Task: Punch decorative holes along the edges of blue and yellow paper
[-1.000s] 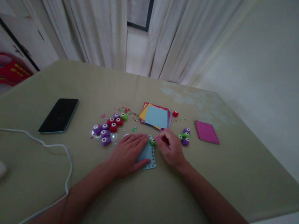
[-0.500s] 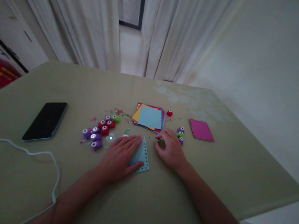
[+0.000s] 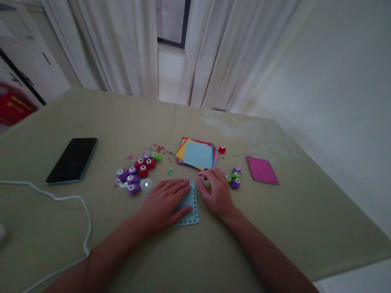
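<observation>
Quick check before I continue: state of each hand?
Left hand: open, flat on the light blue sheet.
Right hand: fingers curled, beside the sheet; whether it holds anything can't be told.

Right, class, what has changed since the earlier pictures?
The green piece has moved rightward off the blue card's edge and is mostly hidden within the right hand, whose fingers are more open. The left hand still lies flat on the card; the pink card stayed put.
</observation>
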Demonstrator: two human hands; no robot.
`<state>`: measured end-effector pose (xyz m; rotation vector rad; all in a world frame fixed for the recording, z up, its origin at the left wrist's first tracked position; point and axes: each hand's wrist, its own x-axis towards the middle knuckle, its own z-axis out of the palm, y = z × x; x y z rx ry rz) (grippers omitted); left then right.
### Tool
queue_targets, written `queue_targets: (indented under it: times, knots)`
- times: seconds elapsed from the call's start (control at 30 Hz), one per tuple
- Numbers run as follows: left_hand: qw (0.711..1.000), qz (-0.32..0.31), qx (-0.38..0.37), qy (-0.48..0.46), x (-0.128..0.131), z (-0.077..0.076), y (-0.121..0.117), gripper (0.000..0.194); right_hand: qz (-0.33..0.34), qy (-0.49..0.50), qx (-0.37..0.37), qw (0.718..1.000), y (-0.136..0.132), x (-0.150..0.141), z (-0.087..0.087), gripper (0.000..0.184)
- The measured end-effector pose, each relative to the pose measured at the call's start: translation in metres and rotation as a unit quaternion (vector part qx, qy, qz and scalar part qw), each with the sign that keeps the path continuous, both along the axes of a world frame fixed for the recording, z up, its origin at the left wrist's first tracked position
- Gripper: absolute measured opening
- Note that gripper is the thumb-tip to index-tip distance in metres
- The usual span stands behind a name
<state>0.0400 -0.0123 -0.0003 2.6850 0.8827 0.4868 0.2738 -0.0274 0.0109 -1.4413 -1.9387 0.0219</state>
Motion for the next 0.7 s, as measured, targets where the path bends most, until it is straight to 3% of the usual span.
queue_targets:
  times: [0.17, 0.27, 0.43, 0.7]
  knots:
    - [0.999, 0.011, 0.023, -0.026, 0.001, -0.009, -0.003, 0.042, 0.117, -0.006, -0.041, 0.992, 0.019, -0.056, 0.03, 0.016]
    - [0.998, 0.037, 0.034, -0.033, -0.002, -0.02, -0.007, 0.05, 0.185, -0.065, -0.074, 0.978, 0.038, -0.099, 0.046, 0.025]
    - [0.998, 0.045, 0.039, -0.029, -0.003, -0.034, -0.007, 0.063, 0.146, -0.173, -0.144, 0.963, 0.063, -0.144, 0.051, 0.024]
    - [0.999, 0.038, 0.03, -0.025, -0.003, -0.042, -0.003, 0.058, 0.105, -0.148, -0.23, 0.956, 0.067, -0.146, 0.043, 0.029]
